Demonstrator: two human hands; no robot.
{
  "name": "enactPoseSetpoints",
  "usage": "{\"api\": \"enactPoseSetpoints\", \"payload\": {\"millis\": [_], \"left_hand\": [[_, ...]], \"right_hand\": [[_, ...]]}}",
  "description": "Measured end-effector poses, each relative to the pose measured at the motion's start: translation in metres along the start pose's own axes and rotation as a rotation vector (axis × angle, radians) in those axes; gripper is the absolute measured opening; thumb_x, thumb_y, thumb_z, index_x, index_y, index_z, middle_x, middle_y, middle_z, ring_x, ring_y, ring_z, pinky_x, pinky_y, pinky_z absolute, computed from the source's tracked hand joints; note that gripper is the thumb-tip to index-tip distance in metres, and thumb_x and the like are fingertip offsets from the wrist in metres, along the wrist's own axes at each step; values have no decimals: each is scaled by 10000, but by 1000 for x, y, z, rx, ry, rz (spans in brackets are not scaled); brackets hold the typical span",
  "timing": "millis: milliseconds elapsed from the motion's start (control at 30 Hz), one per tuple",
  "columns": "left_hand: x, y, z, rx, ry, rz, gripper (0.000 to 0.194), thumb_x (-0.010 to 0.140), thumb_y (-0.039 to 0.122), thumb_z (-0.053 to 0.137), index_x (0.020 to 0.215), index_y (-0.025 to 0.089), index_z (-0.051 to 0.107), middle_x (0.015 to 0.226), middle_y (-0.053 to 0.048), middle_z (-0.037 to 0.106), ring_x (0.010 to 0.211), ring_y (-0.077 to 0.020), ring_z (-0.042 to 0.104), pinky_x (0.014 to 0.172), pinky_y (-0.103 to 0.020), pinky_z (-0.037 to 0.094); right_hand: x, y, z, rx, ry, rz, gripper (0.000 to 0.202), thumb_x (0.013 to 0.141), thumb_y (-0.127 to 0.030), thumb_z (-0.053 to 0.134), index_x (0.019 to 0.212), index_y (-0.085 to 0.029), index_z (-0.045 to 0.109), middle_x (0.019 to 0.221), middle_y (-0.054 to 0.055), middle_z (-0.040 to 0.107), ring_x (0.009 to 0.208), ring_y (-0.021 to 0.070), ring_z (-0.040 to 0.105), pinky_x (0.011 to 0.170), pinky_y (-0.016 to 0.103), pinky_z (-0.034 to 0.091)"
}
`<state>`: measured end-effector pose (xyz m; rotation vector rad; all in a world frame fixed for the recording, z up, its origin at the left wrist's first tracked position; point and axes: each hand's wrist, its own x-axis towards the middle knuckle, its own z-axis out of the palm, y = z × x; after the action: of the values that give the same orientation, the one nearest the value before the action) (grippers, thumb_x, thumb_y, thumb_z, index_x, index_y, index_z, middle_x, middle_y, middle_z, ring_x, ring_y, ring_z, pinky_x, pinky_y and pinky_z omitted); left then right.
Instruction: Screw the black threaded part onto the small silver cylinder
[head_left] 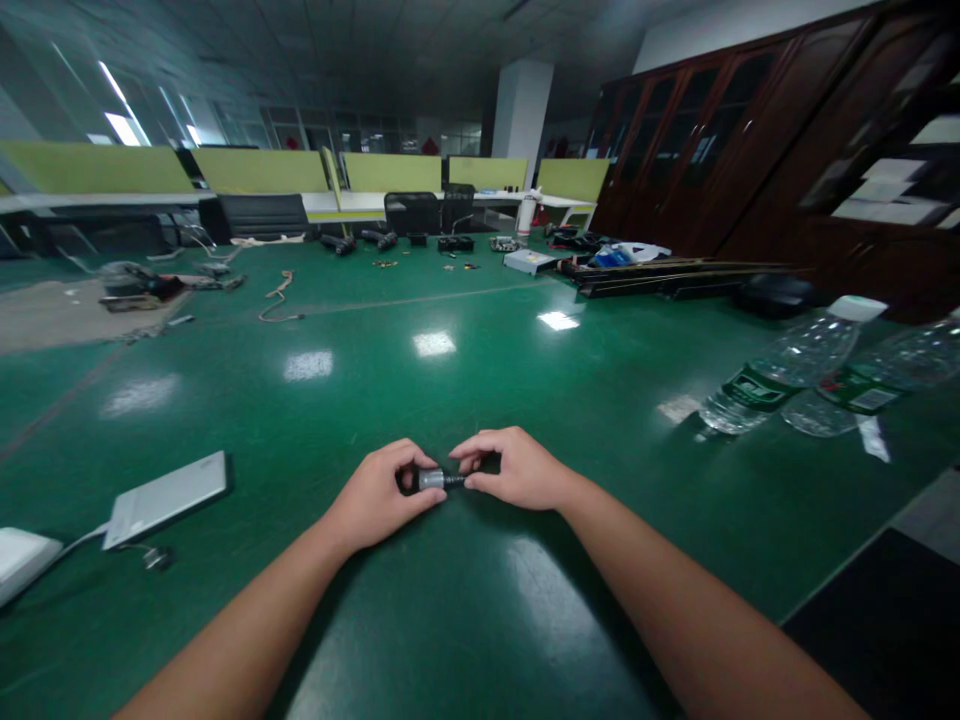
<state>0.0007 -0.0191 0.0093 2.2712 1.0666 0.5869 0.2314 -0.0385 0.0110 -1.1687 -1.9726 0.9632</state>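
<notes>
A small grey metal cylinder (pixel 431 480) with a thin dark ribbed end pointing right lies in my fingers, low over the green tabletop. My left hand (pixel 382 495) grips its thicker grey part between thumb and curled fingers. At the ribbed end, my right hand (pixel 521 470) has its thumb tip against the thin part and its bent fingers just above. The exact kind of this piece is too small to make out, and its left end is partly hidden by my left fingers.
A silver power bank (pixel 169 500) with a white cable and a small metal piece (pixel 157 558) lie at left. Two plastic water bottles (pixel 780 375) stand at right. Dark metal bars (pixel 660 275), a white tumbler (pixel 526 213) and a loose cable (pixel 279 300) are farther back.
</notes>
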Motion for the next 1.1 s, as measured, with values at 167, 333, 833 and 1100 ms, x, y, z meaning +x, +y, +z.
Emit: {"api": "enactPoseSetpoints", "payload": {"millis": [167,333,833,1100], "left_hand": [[0,0,1,27,-10,-2,232,730,295,757,924,191,685,805,-1,607,713,-158,556,656,-264,416],[0,-1,2,26,-14,4,212,741,286,746,920,191,685,810,-4,616,716,-156,556,655,-261,416],[1,2,1,33,-17,8,207,810,361,680,916,184,687,796,-20,632,709,-161,560,647,-264,412],[2,2,2,37,-17,-1,221,812,376,679,913,180,682,791,-17,626,713,-163,561,653,-269,410]], "right_hand": [[-1,-1,-5,-122,10,-38,302,703,-152,736,1004,-136,735,902,71,714,816,168,649,785,302,505],[0,-1,1,-238,-40,-69,286,711,-248,777,982,-164,745,855,49,699,806,168,618,757,289,479],[5,1,10,-308,-31,-136,144,789,-200,703,927,-191,744,860,42,715,848,171,614,770,282,450],[5,3,9,-308,-39,-167,162,804,-206,700,955,-180,751,876,49,722,846,167,621,781,280,452]]}}
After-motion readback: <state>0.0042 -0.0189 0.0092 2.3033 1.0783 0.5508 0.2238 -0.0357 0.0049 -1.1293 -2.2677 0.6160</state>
